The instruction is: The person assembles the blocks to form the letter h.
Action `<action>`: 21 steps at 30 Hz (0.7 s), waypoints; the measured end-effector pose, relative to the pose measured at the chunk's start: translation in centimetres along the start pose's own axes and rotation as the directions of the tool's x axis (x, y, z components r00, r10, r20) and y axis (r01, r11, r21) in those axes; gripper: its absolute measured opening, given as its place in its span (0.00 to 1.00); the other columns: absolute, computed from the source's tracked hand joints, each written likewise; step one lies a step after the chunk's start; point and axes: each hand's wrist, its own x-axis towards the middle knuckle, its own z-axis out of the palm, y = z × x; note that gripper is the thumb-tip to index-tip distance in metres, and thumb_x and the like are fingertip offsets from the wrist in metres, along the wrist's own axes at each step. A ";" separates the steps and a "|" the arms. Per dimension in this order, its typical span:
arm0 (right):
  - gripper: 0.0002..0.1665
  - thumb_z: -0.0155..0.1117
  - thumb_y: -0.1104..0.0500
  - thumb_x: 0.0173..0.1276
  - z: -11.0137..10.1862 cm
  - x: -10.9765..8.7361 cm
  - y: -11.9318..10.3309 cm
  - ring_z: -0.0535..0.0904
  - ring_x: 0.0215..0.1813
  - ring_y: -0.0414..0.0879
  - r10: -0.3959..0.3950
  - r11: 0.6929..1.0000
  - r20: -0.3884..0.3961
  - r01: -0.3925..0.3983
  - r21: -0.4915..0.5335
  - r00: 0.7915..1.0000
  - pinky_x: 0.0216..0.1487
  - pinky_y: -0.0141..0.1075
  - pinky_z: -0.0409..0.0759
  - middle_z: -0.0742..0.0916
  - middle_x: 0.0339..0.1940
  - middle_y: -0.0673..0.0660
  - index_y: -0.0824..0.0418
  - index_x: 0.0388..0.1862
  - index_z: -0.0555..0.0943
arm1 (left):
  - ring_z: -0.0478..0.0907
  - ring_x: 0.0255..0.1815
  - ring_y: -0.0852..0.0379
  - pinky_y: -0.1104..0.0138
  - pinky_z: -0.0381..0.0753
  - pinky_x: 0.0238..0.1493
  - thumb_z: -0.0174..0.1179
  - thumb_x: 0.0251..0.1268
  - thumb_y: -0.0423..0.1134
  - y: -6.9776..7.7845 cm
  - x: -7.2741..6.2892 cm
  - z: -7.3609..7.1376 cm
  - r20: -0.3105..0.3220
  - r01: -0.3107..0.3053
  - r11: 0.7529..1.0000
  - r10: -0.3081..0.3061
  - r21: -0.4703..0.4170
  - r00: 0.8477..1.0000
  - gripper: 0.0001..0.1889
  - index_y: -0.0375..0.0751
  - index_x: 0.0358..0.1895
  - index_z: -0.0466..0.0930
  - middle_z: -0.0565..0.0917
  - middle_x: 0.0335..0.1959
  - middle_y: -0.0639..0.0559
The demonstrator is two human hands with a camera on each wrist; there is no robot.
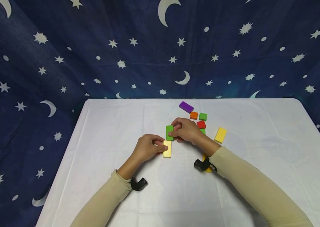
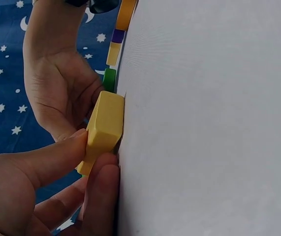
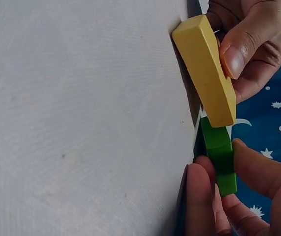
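Thumb and fingers of my left hand point(image 1: 147, 147) pinch a yellow rectangular block point(image 1: 167, 149) near the middle of the white table. Just beyond it, a green rectangular block point(image 1: 169, 128) is pinched by my right hand point(image 1: 187, 130), thumb on its upper face. The two blocks stand end to end, with their ends very close together. From the left wrist, the yellow block point(image 2: 106, 115) is near and hides part of the green one. In the right wrist view the green block point(image 3: 219, 152) shows beside the end of the yellow block point(image 3: 204, 69).
Behind the right hand lie a purple block point(image 1: 186, 107), an orange block point(image 1: 194, 115), a small green block point(image 1: 203, 116) and a red block point(image 1: 201, 124). Another yellow block point(image 1: 220, 135) lies to the right. A yellow-orange piece point(image 1: 208, 170) is partly hidden under the right wrist.
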 end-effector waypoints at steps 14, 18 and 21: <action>0.27 0.79 0.54 0.60 -0.1 0.2 -0.1 0.87 0.32 0.45 0.004 1.000 0.035 -0.004 0.008 0.999 0.31 0.34 0.86 0.84 0.39 0.56 0.57 0.56 0.79 | 0.83 0.22 0.62 0.69 0.81 0.28 0.78 0.53 0.40 -0.4 0.4 -0.2 0.032 0.001 0.997 0.001 -0.071 0.999 0.14 0.42 0.42 0.87 0.88 0.26 0.55; 0.27 0.79 0.54 0.61 -0.1 0.2 -0.1 0.86 0.31 0.44 -0.009 1.000 0.037 0.009 0.002 0.999 0.32 0.33 0.86 0.84 0.37 0.56 0.57 0.56 0.79 | 0.84 0.22 0.61 0.68 0.82 0.27 0.77 0.53 0.39 -0.7 0.5 -0.2 0.049 0.003 0.993 0.003 -0.119 0.999 0.14 0.41 0.41 0.87 0.89 0.25 0.54; 0.27 0.79 0.54 0.61 0.0 0.2 -0.1 0.85 0.29 0.44 -0.021 1.000 0.029 0.022 -0.022 0.999 0.31 0.33 0.85 0.84 0.34 0.55 0.57 0.56 0.79 | 0.85 0.22 0.60 0.68 0.83 0.27 0.78 0.53 0.39 -0.8 0.6 -0.2 0.057 0.014 0.991 -0.006 -0.137 0.998 0.14 0.41 0.41 0.87 0.88 0.25 0.54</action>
